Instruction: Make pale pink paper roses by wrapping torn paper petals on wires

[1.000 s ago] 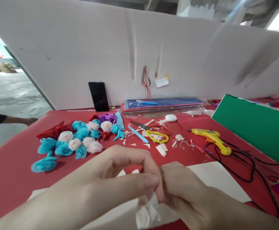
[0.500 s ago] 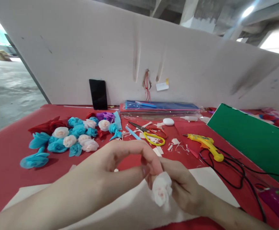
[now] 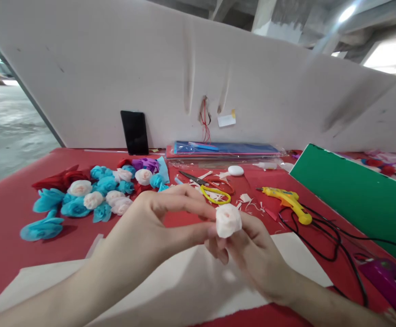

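A pale pink-white paper rose [image 3: 228, 221] is held up in front of me, its curled centre facing the camera. My right hand [image 3: 252, 250] grips it from below and behind, the fingers closed around its base. Thumb and bent fingers of my left hand [image 3: 164, 231] pinch the rose's left edge. The base of the rose is hidden by the fingers. Under both hands lies a sheet of cream paper [image 3: 184, 290] on the red table [image 3: 3, 213].
At the left is a pile of blue, white, red and purple paper flowers [image 3: 77, 206]. Scissors [image 3: 215, 193], paper scraps and a yellow glue gun [image 3: 286, 202] with a black cord lie beyond my hands. A green board [image 3: 354, 200] leans at right; a black phone [image 3: 135, 132] stands against the partition.
The rose has been raised and turned so that its centre faces the camera. My left hand's fingers have shifted up to its left edge. The view has moved slightly.
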A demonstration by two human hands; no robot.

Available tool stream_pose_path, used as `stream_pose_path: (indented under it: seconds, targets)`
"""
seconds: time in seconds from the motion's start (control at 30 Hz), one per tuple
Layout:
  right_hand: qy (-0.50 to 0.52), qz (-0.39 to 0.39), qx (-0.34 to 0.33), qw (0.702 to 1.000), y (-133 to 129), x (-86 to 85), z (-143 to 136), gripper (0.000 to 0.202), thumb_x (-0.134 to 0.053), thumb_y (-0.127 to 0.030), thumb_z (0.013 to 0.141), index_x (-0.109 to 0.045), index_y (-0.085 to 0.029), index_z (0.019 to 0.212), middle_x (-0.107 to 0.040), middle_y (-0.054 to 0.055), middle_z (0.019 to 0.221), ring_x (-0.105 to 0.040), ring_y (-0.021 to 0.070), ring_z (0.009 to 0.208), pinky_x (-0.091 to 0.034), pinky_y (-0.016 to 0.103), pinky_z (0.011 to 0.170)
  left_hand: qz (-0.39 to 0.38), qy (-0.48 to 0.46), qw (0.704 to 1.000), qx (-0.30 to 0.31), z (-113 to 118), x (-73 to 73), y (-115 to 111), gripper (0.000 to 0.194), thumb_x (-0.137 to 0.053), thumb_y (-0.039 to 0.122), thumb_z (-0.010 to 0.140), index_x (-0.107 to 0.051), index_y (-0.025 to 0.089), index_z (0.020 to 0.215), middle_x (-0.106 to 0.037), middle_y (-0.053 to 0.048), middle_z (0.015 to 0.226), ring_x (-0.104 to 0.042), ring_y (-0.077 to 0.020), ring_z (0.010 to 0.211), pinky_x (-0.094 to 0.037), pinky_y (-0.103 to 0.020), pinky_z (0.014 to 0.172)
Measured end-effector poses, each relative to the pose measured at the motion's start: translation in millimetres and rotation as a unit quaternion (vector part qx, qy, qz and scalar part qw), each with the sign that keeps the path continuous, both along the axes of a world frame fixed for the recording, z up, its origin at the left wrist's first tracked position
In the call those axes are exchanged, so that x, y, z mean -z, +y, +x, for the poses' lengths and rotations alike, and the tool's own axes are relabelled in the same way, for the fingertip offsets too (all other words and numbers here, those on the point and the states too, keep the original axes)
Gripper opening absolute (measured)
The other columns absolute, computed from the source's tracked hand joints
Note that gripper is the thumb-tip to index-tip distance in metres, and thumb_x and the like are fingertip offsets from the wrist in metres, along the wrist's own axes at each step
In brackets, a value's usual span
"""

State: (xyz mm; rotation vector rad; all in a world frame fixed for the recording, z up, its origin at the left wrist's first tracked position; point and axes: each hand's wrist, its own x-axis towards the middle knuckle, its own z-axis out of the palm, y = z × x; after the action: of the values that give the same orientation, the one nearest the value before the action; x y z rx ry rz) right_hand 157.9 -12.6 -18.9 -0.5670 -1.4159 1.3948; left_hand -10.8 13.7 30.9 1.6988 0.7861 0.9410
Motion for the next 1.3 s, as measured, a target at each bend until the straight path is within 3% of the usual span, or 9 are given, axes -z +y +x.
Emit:
stream_pose_path:
  seconds: [0.13, 0.37, 0.53, 0.73, 0.8, 0.93, 1.03, 1.13, 1.3]
  targets:
    - [0.021, -0.041, 0.016, 0.999, -1, 0.1, -2, 0.035, -0.051, -0.045, 0.097, -0.055, -0.02, 0.073, -0.043, -0.006, 0.058, -0.037, 0.0075, 0.053, -0.031, 0.024, 0.057, -0.06, -0.049, 0.997, -0.002, 8, 6.2, 2, 0.02, -0.071, 0.023, 0.077, -0.078, 0.023, 0.058, -0.062, -0.001, 0.066, -0.057, -0.0103, 0.062, -0.048, -0.014, 0.052]
    - [0.05, -0.103, 0.008, 0.993, 4, -2.3, -2, 0.035, -0.057, -0.043, 0.093, -0.057, -0.018, 0.069, -0.048, -0.007, 0.053, -0.04, 0.0056, 0.047, -0.033, 0.022, 0.053, -0.16, -0.095, 0.982, 0.042, 10, 18.4, 0, 0.027, -0.065, 0.018, 0.086, -0.079, 0.024, 0.063, -0.062, 0.0, 0.071, -0.06, -0.0082, 0.064, -0.049, -0.012, 0.057]
    - [0.055, -0.109, -0.001, 0.993, 3, -5.8, -3, 0.031, -0.059, -0.039, 0.092, -0.06, -0.016, 0.071, -0.049, -0.006, 0.05, -0.041, 0.0063, 0.045, -0.034, 0.022, 0.049, -0.138, -0.102, 0.984, 0.042, 11, 23.1, 0, 0.027, -0.063, 0.029, 0.09, -0.078, 0.025, 0.069, -0.067, 0.001, 0.062, -0.056, -0.0107, 0.069, -0.046, -0.013, 0.059]
    - [0.037, -0.059, 0.006, 0.998, -1, -6.9, -4, 0.026, -0.05, -0.031, 0.096, -0.063, -0.016, 0.079, -0.054, -0.003, 0.06, -0.047, 0.0076, 0.052, -0.043, 0.022, 0.053, -0.13, -0.096, 0.987, 0.021, 11, 29.2, -3, 0.037, -0.062, 0.039, 0.09, -0.071, 0.025, 0.057, -0.068, -0.001, 0.054, -0.059, -0.019, 0.091, -0.049, -0.024, 0.075]
    - [0.019, -0.029, 0.004, 0.999, -2, -9.9, -2, 0.026, -0.046, -0.026, 0.097, -0.062, -0.016, 0.079, -0.056, -0.001, 0.064, -0.051, 0.0084, 0.057, -0.046, 0.022, 0.057, -0.143, -0.106, 0.983, 0.032, 11, 31.2, -4, 0.035, -0.062, 0.039, 0.09, -0.071, 0.025, 0.059, -0.067, 0.001, 0.054, -0.06, -0.0178, 0.086, -0.049, -0.024, 0.075]
    - [-0.099, 0.02, 0.048, 0.994, -6, -19.2, 3, 0.022, -0.047, -0.021, 0.094, -0.059, -0.016, 0.076, -0.057, -0.001, 0.066, -0.053, 0.0078, 0.063, -0.048, 0.019, 0.061, -0.147, -0.109, 0.982, 0.04, 9, 33.8, -4, 0.027, -0.063, 0.037, 0.091, -0.074, 0.025, 0.069, -0.062, 0.003, 0.061, -0.053, -0.0104, 0.063, -0.046, -0.019, 0.059]
    - [-0.183, 0.072, 0.119, 0.973, -9, -22.4, 3, 0.024, -0.047, -0.02, 0.096, -0.062, -0.016, 0.078, -0.06, -0.002, 0.067, -0.056, 0.0062, 0.061, -0.046, 0.014, 0.056, -0.132, -0.129, 0.983, 0.022, 10, 34.2, -4, 0.021, -0.065, 0.034, 0.089, -0.077, 0.027, 0.073, -0.053, 0.003, 0.071, -0.052, -0.0074, 0.061, -0.046, -0.016, 0.056]
    - [-0.226, 0.172, 0.186, 0.941, -11, -19.8, 2, 0.023, -0.048, -0.016, 0.095, -0.064, -0.014, 0.078, -0.061, -0.002, 0.064, -0.057, 0.0053, 0.056, -0.045, 0.012, 0.053, -0.131, -0.141, 0.981, 0.015, 12, 34.1, -5, 0.019, -0.066, 0.032, 0.088, -0.078, 0.027, 0.075, -0.049, 0.003, 0.076, -0.053, -0.007, 0.062, -0.049, -0.017, 0.058]
    - [-0.293, 0.36, 0.288, 0.838, -10, -12.9, 3, 0.023, -0.047, -0.01, 0.092, -0.067, -0.009, 0.079, -0.06, 0.001, 0.058, -0.053, 0.0085, 0.049, -0.044, 0.02, 0.048, -0.141, -0.137, 0.98, -0.001, 14, 32.8, -5, 0.021, -0.07, 0.033, 0.084, -0.075, 0.026, 0.065, -0.051, 0.003, 0.073, -0.054, -0.0096, 0.067, -0.052, -0.018, 0.067]
